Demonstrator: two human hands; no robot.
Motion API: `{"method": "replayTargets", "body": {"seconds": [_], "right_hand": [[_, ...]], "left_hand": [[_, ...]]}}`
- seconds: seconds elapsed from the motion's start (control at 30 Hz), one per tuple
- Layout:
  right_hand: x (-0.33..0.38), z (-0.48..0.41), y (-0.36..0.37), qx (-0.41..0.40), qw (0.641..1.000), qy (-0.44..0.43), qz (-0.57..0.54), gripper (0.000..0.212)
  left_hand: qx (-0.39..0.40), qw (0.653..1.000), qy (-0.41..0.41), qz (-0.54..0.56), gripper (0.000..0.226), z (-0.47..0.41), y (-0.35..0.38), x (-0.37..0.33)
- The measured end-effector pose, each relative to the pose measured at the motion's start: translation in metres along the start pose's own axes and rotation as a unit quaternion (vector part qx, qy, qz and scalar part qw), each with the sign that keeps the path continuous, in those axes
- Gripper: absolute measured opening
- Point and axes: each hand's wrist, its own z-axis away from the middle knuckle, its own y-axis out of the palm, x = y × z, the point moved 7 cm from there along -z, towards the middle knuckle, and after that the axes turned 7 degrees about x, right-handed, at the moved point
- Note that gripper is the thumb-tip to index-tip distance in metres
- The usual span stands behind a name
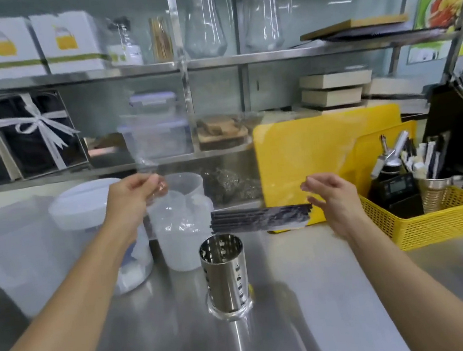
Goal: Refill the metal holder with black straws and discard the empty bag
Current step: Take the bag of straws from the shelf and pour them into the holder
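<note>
An empty perforated metal holder stands upright on the steel counter, near the middle. Above and behind it a bundle of black straws lies level inside a clear plastic bag that hangs in the air. My left hand pinches the bag's upper left corner. My right hand is at the right end of the straw bundle, fingers curled against the bag there. The bag is nearly transparent and blurred, so its edges are hard to trace.
White plastic tubs and a lidded container stand left of the holder. A yellow cutting board leans behind. A yellow basket with utensils and a second metal holder sits at the right. Shelves run along the back.
</note>
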Motion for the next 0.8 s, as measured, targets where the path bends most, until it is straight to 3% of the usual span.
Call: {"method": "replayTargets", "body": {"seconds": [0.17, 0.2, 0.3, 0.4, 0.47, 0.57, 0.63, 0.73, 0.8], "right_hand": [[-0.011, 0.007, 0.003, -0.022, 0.996, 0.036, -0.076, 0.008], [-0.009, 0.006, 0.003, -0.022, 0.995, 0.037, -0.088, 0.009], [-0.002, 0.003, -0.002, -0.030, 0.995, 0.026, -0.092, 0.009], [0.009, -0.001, -0.009, -0.032, 0.998, 0.007, -0.060, 0.008], [0.018, -0.002, -0.013, -0.022, 0.999, -0.007, -0.027, 0.007], [0.025, -0.002, -0.020, -0.018, 1.000, -0.016, -0.008, 0.006], [0.025, -0.001, -0.025, -0.027, 0.999, -0.018, -0.008, 0.006], [0.021, 0.000, -0.031, -0.042, 0.999, -0.021, -0.014, 0.007], [0.019, 0.003, -0.036, -0.050, 0.998, -0.022, -0.012, 0.007]], "left_hand": [[0.007, 0.997, -0.070, 0.033, 0.004, 0.006, 0.001, 0.027], [0.007, 0.995, -0.095, 0.040, 0.014, 0.007, 0.000, 0.029], [-0.011, 0.992, -0.125, 0.013, 0.080, 0.007, -0.006, 0.025], [-0.073, 0.988, 0.013, -0.133, 0.117, 0.012, -0.009, -0.021], [-0.116, 0.948, 0.127, -0.269, 0.125, 0.020, -0.003, -0.058], [-0.075, 0.848, 0.303, -0.428, 0.121, 0.036, 0.035, -0.099], [-0.030, 0.785, 0.370, -0.496, 0.113, 0.044, 0.069, -0.112], [0.032, 0.765, 0.354, -0.537, 0.092, 0.035, 0.111, -0.121], [0.063, 0.756, 0.366, -0.539, 0.053, 0.027, 0.133, -0.128]]}}
